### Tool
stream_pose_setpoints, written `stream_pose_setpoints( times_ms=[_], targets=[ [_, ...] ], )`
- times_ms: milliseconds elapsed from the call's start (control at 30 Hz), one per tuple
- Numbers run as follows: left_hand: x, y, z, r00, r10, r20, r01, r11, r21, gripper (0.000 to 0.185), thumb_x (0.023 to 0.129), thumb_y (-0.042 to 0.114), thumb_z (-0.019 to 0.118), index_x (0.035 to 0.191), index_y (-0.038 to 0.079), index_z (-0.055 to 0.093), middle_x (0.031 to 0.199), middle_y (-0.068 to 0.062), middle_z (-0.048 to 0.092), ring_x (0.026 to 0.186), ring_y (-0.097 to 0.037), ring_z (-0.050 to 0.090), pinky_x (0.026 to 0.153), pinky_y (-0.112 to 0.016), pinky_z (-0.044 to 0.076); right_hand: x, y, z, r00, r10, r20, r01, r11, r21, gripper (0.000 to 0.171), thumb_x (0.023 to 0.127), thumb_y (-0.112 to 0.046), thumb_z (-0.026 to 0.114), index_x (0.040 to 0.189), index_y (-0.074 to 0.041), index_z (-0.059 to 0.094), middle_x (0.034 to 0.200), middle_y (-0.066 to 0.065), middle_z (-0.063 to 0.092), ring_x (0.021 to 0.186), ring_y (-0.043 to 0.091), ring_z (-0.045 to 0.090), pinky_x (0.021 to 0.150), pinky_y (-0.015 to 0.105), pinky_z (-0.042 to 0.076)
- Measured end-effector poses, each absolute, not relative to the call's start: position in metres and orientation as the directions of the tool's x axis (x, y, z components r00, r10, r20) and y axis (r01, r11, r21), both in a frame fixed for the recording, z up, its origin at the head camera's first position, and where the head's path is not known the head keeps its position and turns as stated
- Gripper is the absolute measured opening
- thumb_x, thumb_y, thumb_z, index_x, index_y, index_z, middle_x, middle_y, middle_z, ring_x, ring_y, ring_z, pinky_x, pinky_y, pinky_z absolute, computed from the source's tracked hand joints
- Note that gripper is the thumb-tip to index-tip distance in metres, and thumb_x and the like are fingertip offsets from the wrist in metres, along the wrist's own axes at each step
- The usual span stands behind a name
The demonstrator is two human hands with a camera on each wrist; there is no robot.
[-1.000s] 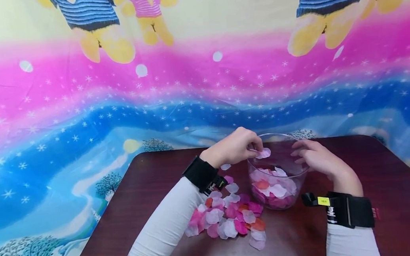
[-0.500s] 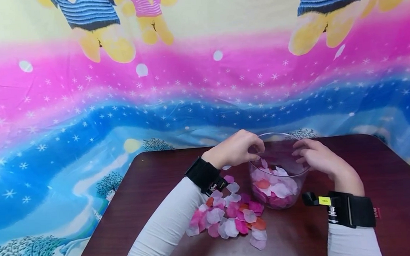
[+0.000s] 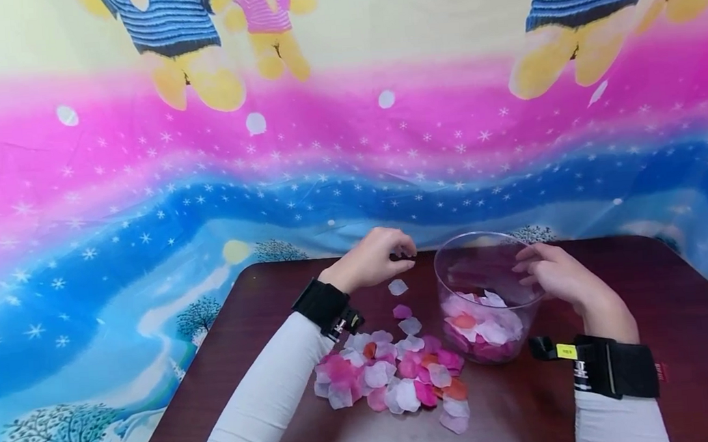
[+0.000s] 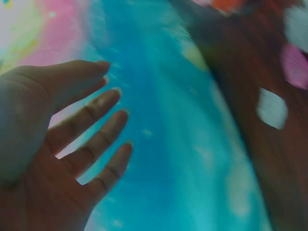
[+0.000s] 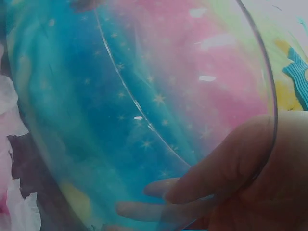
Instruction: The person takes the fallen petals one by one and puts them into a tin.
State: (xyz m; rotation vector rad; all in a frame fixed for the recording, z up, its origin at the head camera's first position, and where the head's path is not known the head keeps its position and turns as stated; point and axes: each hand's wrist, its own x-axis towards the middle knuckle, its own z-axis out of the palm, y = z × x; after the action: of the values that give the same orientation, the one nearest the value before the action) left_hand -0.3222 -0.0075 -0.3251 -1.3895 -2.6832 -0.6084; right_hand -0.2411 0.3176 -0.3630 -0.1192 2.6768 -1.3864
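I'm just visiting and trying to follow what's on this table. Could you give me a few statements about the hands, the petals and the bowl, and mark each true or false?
1. The right hand holds the clear bowl at its rim. True.
2. The left hand grips a petal. False: its fingers are spread and hold nothing.
3. The bowl is empty. False: petals lie in its bottom.
4. A pile of loose petals lies on the table beside the bowl. True.
5. The bowl lies tipped on its side. False: it stands upright.
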Motion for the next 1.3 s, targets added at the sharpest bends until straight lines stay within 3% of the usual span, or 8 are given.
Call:
stream_pose_setpoints(
  times_ms=[133, 367, 567, 733, 933, 1100, 1300],
  targets=[
    [-0.339, -0.016, -0.350, -0.650, 0.752, 0.107, 0.740, 0.594, 0.315, 0.017, 0.094, 0.009, 0.074, 0.110, 0.002, 0.073, 0.109, -0.012, 0.073, 0.099, -0.022, 0.070, 0.088, -0.032, 0.056, -0.239, 0.321, -0.362, -0.991, -0.107, -0.082, 0.006, 0.572, -0.820, 0.044, 0.106, -0.007, 0.028, 0.144, 0.015, 0.034, 0.141, 0.039, 0.048, 0.124, 0.053, 0.054, 0.078, 0.043, 0.058],
    [-0.360, -0.024, -0.395, -0.723, 0.674, -0.150, 0.648, 0.738, 0.192, 0.035, 0.093, 0.015, 0.077, 0.124, 0.003, 0.069, 0.122, -0.012, 0.069, 0.118, -0.025, 0.061, 0.098, -0.038, 0.051, -0.241, 0.316, -0.365, -0.990, -0.105, -0.093, 0.019, 0.556, -0.831, 0.042, 0.106, -0.008, 0.032, 0.141, 0.015, 0.037, 0.139, 0.039, 0.049, 0.121, 0.052, 0.056, 0.073, 0.041, 0.058],
    [-0.360, -0.012, -0.405, -0.729, 0.655, -0.201, 0.637, 0.756, 0.152, 0.045, 0.093, 0.015, 0.077, 0.135, 0.004, 0.064, 0.130, -0.011, 0.064, 0.124, -0.024, 0.056, 0.102, -0.037, 0.049, -0.239, 0.312, -0.368, -0.995, -0.074, -0.065, 0.009, 0.589, -0.808, 0.040, 0.105, -0.008, 0.034, 0.137, 0.014, 0.042, 0.134, 0.037, 0.054, 0.114, 0.048, 0.062, 0.070, 0.040, 0.057],
    [-0.355, -0.001, -0.403, -0.722, 0.658, -0.215, 0.648, 0.751, 0.122, 0.042, 0.094, 0.012, 0.075, 0.134, 0.006, 0.065, 0.130, -0.010, 0.063, 0.125, -0.023, 0.055, 0.103, -0.036, 0.048, -0.238, 0.312, -0.365, -0.998, -0.050, -0.043, 0.002, 0.630, -0.776, 0.037, 0.104, -0.009, 0.035, 0.134, 0.012, 0.046, 0.129, 0.034, 0.059, 0.104, 0.042, 0.066, 0.065, 0.039, 0.056],
    [-0.355, 0.008, -0.410, -0.709, 0.690, -0.148, 0.679, 0.724, 0.121, 0.027, 0.089, 0.003, 0.078, 0.116, 0.005, 0.073, 0.114, -0.009, 0.069, 0.109, -0.022, 0.063, 0.092, -0.035, 0.054, -0.232, 0.315, -0.362, -1.000, 0.008, -0.005, 0.009, 0.642, -0.767, 0.033, 0.102, -0.007, 0.038, 0.128, 0.009, 0.051, 0.122, 0.030, 0.064, 0.095, 0.038, 0.068, 0.063, 0.041, 0.058],
    [-0.345, 0.001, -0.415, -0.707, 0.705, -0.062, 0.694, 0.708, 0.130, 0.005, 0.090, 0.000, 0.076, 0.091, 0.004, 0.076, 0.085, -0.006, 0.070, 0.081, -0.020, 0.065, 0.074, -0.035, 0.054, -0.235, 0.305, -0.367, -0.999, 0.042, 0.011, 0.019, 0.641, -0.767, 0.033, 0.096, -0.003, 0.038, 0.123, 0.006, 0.055, 0.116, 0.026, 0.067, 0.092, 0.039, 0.068, 0.062, 0.043, 0.059],
    [-0.340, 0.009, -0.416, -0.696, 0.717, -0.034, 0.707, 0.693, 0.141, 0.016, 0.092, -0.002, 0.072, 0.077, 0.004, 0.072, 0.067, 0.002, 0.056, 0.065, -0.013, 0.051, 0.065, -0.031, 0.046, -0.233, 0.308, -0.368, -0.996, 0.087, 0.015, 0.047, 0.665, -0.746, 0.038, 0.089, -0.001, 0.037, 0.122, 0.004, 0.055, 0.114, 0.025, 0.067, 0.090, 0.035, 0.064, 0.065, 0.048, 0.060]
  ],
)
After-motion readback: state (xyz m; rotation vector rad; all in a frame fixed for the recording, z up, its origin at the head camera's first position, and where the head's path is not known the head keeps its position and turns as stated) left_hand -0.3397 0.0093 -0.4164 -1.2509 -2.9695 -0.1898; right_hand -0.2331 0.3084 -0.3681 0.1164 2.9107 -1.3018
